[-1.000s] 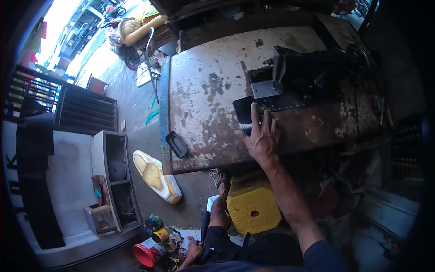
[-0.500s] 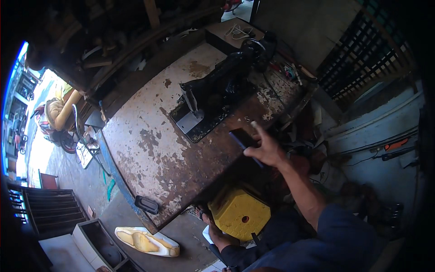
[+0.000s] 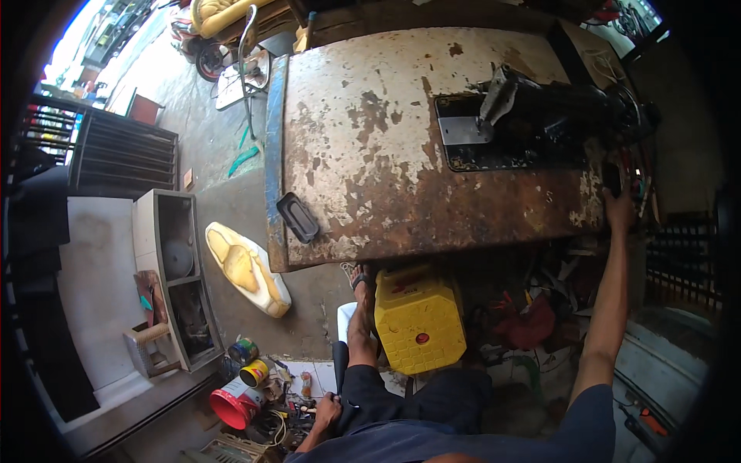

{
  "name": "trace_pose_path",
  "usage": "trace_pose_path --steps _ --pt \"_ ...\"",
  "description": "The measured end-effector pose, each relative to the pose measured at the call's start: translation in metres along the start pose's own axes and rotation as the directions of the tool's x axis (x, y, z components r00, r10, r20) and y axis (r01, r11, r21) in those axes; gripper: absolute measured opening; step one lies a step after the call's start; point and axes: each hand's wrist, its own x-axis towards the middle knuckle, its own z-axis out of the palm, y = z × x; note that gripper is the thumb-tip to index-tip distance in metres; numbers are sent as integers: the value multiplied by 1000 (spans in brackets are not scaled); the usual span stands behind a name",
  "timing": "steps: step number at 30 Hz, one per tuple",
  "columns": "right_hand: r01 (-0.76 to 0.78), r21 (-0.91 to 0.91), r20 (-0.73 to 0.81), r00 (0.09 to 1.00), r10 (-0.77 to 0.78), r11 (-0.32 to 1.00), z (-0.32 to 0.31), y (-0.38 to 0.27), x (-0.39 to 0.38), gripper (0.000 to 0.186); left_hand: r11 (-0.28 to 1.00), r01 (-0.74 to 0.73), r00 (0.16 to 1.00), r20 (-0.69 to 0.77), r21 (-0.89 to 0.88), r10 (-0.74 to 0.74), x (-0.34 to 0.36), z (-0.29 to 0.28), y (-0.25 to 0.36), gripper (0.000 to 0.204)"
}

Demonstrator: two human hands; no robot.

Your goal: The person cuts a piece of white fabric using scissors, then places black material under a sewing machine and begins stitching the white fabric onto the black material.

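My right hand reaches to the right end of the worn table, with its fingers around a dark flat rectangular object that looks like a phone. This object is close to the table surface; whether it rests there I cannot tell. Just left of it stands a black sewing machine with a metal plate. Down by my left thigh, my left hand is closed, and what it holds, if anything, is hidden. A black padded bar-like thing is near that hand.
A yellow plastic stool stands between my legs, under the table's front edge. A small black tray lies at the table's left corner. Foam seat padding lies on the floor. Several cans, a red bucket and shelves are at lower left.
My view has swung left and down. My right hand has carried the dark flat object from the table's front to its right end. My left hand has moved from the stool to beside my thigh.
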Motion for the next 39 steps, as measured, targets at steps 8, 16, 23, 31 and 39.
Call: trace_pose_path --steps 8,16,23,31,39 --pt "372 843 71 640 -765 389 -91 -441 -314 79 992 -127 992 23 11 127 1 -2 16 39" --pt "290 925 -14 670 -742 244 -93 -479 -271 31 931 -322 942 39 -171 333 116 25 156 33" --pt "380 587 -396 905 -156 715 -212 -307 41 51 929 -334 937 49 -158 345 139 23 187 32" --pt "179 24 -360 919 -158 984 -143 -185 235 73 910 -404 909 69 -90 411 141 31 220 30" --pt "413 549 -593 805 -9 727 -171 -124 -77 17 912 -409 912 26 -33 410 114 17 227 29"
